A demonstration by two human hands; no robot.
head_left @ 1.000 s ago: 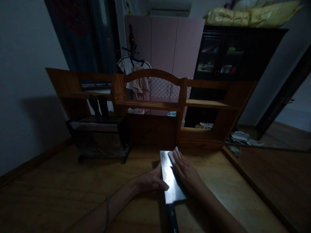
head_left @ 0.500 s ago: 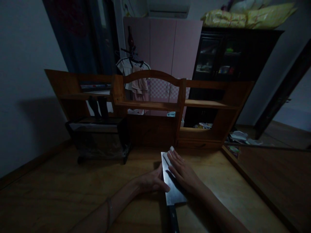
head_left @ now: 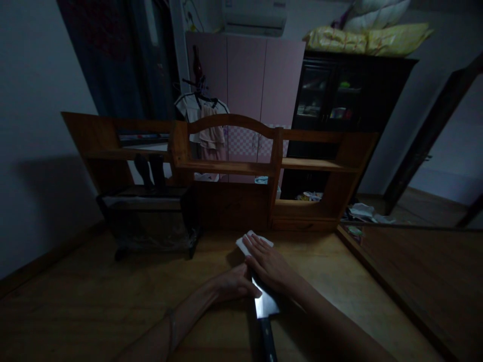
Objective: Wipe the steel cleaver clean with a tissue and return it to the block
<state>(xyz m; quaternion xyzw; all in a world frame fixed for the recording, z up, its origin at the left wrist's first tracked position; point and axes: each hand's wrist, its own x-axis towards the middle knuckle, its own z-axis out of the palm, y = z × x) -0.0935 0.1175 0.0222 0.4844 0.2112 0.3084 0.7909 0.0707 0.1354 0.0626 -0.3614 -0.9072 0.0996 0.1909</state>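
"Steel first: where is the cleaver (head_left: 264, 312), and which way does it run?"

"In front of the person, between the two hands. Its long axis points away from the body, the far end leaning a little left; the black handle (head_left: 267, 339) is at the near end with no hand on it, running down to the bottom of the view."

"And the far end of the blade (head_left: 265, 304)?"

"Covered. The right hand (head_left: 272, 265) lies across it from the right, fingers almost straight and close together, with a white cloth (head_left: 240, 245) under them and poking out past the tips. Could be paper; too dim to say. Whether those fingers pinch it or only press it, I can't tell."

"And the left?"

"The left hand (head_left: 234, 282) is half curled at the blade's left edge, thumb laid on the flat, the fingers hidden. It has hold of the blade, and its thumb sits nearer the handle than the right hand does."

"Farther out?"

"A wooden tabletop (head_left: 211, 332) beneath; whether the blade rests on it isn't clear. Beyond and to the left, well apart, a dark rack (head_left: 147, 221) with two black handles (head_left: 157, 171) sticking up, in front of a wooden shelf unit (head_left: 226, 167)."
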